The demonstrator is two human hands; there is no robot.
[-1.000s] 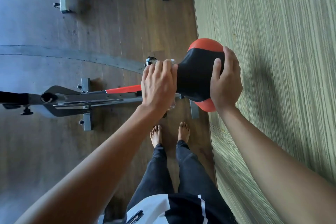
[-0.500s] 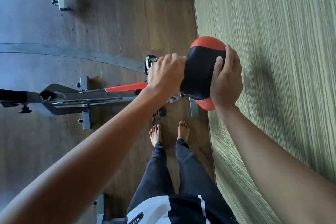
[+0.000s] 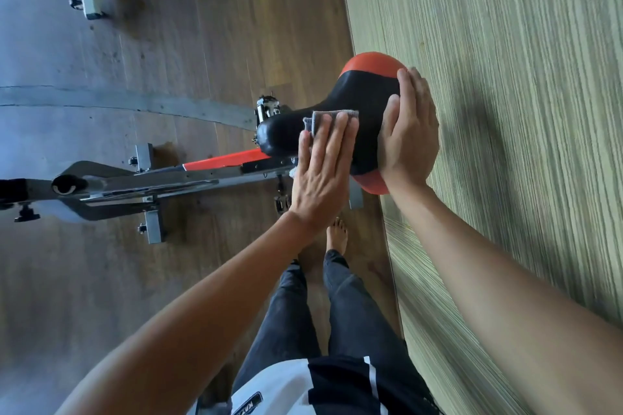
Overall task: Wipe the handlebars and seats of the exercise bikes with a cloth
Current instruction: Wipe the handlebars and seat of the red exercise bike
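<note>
Pressing a grey cloth (image 3: 332, 118) flat onto the black-and-red seat (image 3: 365, 94) of an exercise bike (image 3: 151, 184), a person's left hand (image 3: 322, 175) lies with fingers straight across the saddle's narrow middle. The right hand (image 3: 409, 141), fingers extended, rests against the seat's wide rear.

Left hand (image 3: 322, 175) covers most of the cloth (image 3: 323, 118); bike frame (image 3: 135, 184) runs off the left edge.

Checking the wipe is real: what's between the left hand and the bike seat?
A grey cloth, pressed flat by the left hand onto the seat; head view shows it.
</note>
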